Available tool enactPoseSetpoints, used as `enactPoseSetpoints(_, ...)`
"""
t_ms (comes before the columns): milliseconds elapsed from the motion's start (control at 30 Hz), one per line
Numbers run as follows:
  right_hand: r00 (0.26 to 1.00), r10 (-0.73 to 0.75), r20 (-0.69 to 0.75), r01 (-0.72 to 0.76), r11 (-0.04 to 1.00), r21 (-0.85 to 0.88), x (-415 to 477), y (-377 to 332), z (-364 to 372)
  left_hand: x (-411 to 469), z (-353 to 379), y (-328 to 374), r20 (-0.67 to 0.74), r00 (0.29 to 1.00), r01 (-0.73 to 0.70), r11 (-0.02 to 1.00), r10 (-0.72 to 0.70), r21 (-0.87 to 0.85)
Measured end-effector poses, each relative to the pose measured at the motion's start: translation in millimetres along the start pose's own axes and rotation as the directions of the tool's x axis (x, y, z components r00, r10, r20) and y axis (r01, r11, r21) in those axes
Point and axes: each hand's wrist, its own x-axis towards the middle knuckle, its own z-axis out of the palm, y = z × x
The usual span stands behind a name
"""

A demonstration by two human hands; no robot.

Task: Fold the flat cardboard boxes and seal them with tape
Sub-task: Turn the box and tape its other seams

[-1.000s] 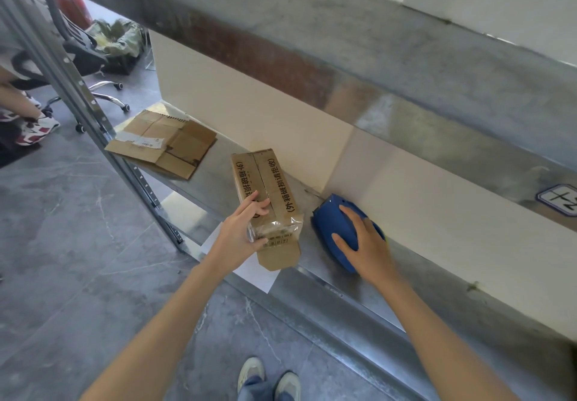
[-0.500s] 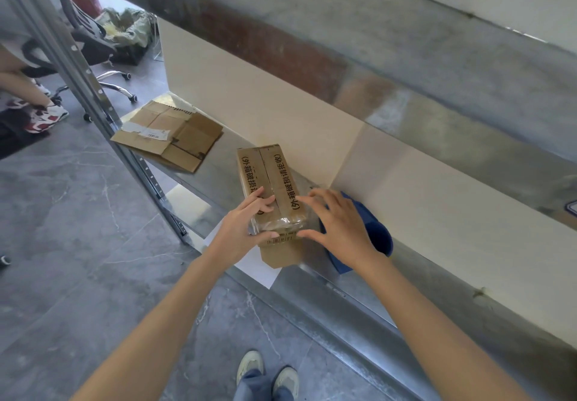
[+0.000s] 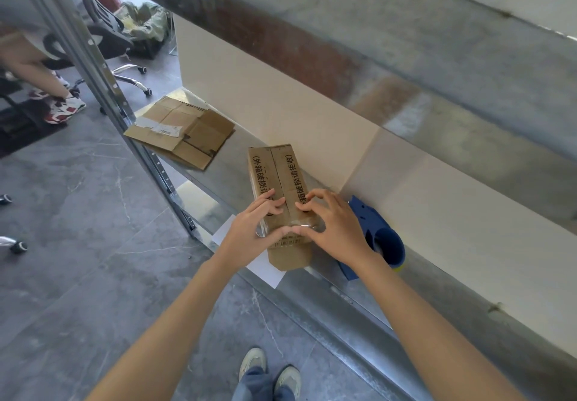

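A folded brown cardboard box (image 3: 274,166) with black printed characters lies on the metal shelf (image 3: 232,163), its near end sticking out over the shelf's edge. Clear tape shines across that near end. My left hand (image 3: 249,232) and my right hand (image 3: 337,229) both hold this end, curled fingers on the top face and thumbs meeting along the near top edge over the tape. A blue tape dispenser (image 3: 379,232) lies on the shelf just right of my right hand, untouched. Flat unfolded cardboard (image 3: 187,132) lies further left on the shelf.
A white sheet of paper (image 3: 265,271) pokes out under the box. A perforated metal upright (image 3: 103,79) stands at the shelf's left end. An upper shelf overhangs the work area. An office chair (image 3: 109,38) and another person's legs (image 3: 46,88) are at the far left.
My right hand left the blue tape dispenser and came onto the box's near end beside my left hand. The left hand shifted so both thumbs meet on the taped edge.
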Motion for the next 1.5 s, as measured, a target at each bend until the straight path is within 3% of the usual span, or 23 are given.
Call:
enactPoseSetpoints(367, 0.997, -0.041, -0.064, 0.044, 0.998, 0.042, 5.2, 5.1, 0.4, -1.5, 3.0, -3.9, -0.031, 0.999, 0.032, 0.999, -0.031, 0.007)
enactPoseSetpoints(600, 0.999, -0.030, 0.015, 0.029, 0.996, 0.081, 6.0, 7.9, -8.4, 0.2, -1.9, -1.0, 0.006, 0.999, 0.050, 0.999, -0.050, 0.006)
enactPoseSetpoints(833, 0.987, -0.017, 0.161, -0.009, 0.988, 0.157, 2.8, 14.3, -23.3, 4.4, -22.2, 2.4, 0.179, 0.979, 0.107, 0.994, -0.102, -0.020)
enactPoseSetpoints(967, 0.986, -0.023, 0.167, 0.010, 0.997, 0.073, 1.6, 14.5, -25.1, 5.9, -22.5, 2.5, 0.130, 0.988, 0.083, 0.996, -0.086, 0.024)
enactPoseSetpoints(1167, 0.999, 0.006, 0.046, -0.011, 0.994, 0.110, 3.4, 12.0, -11.8, 2.0, -12.7, 1.9, 0.019, 0.996, 0.088, 0.996, -0.088, -0.018)
enactPoseSetpoints(1500, 0.999, 0.004, -0.039, -0.001, 0.997, 0.078, -4.1, 11.2, 2.0, -0.2, -3.8, 5.2, -0.070, 0.994, 0.080, 0.997, -0.082, -0.022)
